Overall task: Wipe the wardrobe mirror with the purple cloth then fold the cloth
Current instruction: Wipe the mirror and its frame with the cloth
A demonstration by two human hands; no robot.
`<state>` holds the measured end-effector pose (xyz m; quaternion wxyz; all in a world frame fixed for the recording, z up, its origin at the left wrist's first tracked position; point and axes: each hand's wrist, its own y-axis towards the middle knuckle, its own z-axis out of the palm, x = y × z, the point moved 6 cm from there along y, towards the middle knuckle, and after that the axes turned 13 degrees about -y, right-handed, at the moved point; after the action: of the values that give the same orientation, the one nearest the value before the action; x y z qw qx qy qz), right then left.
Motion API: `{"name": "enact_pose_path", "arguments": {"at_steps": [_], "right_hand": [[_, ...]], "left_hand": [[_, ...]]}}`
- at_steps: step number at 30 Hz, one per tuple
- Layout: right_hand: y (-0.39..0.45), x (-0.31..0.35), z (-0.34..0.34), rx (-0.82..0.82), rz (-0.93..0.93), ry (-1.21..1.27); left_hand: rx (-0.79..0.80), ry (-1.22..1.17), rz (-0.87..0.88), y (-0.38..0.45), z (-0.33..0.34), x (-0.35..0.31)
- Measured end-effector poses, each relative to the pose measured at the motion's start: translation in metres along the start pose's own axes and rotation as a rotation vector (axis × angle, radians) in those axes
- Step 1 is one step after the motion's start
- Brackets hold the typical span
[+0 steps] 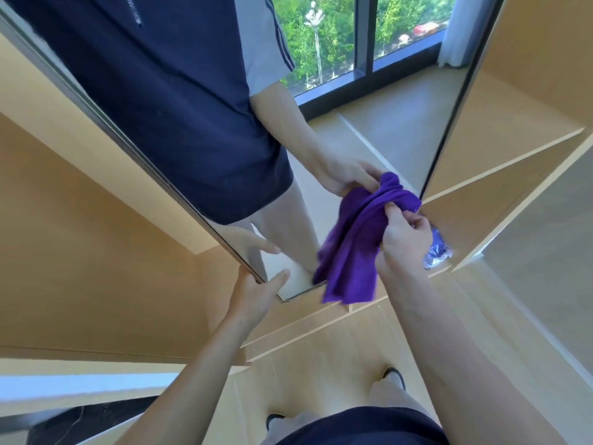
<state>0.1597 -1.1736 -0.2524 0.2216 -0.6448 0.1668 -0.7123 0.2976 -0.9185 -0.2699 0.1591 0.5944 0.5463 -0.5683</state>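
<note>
The wardrobe mirror (378,130) is a tall panel in a metal frame, reflecting my dark shirt and a window. My right hand (402,240) is shut on the bunched purple cloth (353,252), pressing its top against the glass near the mirror's lower right edge while the rest hangs down. My left hand (256,295) grips the mirror's bottom left corner, fingers resting on the glass. The reflection of the right hand shows just above the cloth.
Light wooden wardrobe shelves (500,175) open to the right of the mirror. A crumpled blue-and-white plastic wrapper (438,252) lies on a shelf behind my right hand. Wooden panels stand on the left. My feet stand on pale wooden flooring (314,374) below.
</note>
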Motion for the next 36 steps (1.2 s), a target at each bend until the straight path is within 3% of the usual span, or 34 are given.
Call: {"name": "enact_pose_path", "arguments": {"at_steps": [5, 9, 12, 16, 22, 26, 29, 32, 34, 36], "right_hand": [[-0.028, -0.006, 0.013, 0.029, -0.076, -0.182], [-0.076, -0.013, 0.043, 0.249, 0.022, -0.111], [-0.096, -0.008, 0.054, 0.361, -0.014, -0.056], [-0.103, 0.002, 0.049, 0.326, -0.326, -0.104], [-0.123, -0.018, 0.042, 0.315, -0.946, -0.519], [-0.128, -0.055, 0.033, 0.549, -0.889, -0.580], [-0.134, -0.071, 0.028, 0.683, -0.931, -0.613], [-0.132, -0.077, 0.033, 0.654, -0.928, -0.642], [-0.129, -0.081, 0.035, 0.636, -0.868, -0.618], [-0.127, -0.084, 0.036, 0.617, -0.763, -0.577]], "left_hand": [[0.120, -0.051, 0.111, -0.001, 0.006, 0.009], [0.117, -0.058, 0.242, -0.006, 0.012, 0.000], [0.064, -0.015, 0.338, -0.005, 0.009, -0.009], [-0.141, 0.159, 0.184, -0.008, -0.002, -0.010], [-0.046, 0.325, 0.164, -0.004, -0.017, -0.016], [0.051, 0.403, 0.149, 0.001, -0.018, -0.026], [0.125, 0.303, 0.108, 0.002, -0.019, -0.032], [0.176, 0.302, 0.016, 0.002, -0.019, -0.027], [0.313, 0.156, 0.013, -0.009, -0.022, -0.014], [0.261, 0.127, 0.031, -0.016, -0.027, -0.021]]}}
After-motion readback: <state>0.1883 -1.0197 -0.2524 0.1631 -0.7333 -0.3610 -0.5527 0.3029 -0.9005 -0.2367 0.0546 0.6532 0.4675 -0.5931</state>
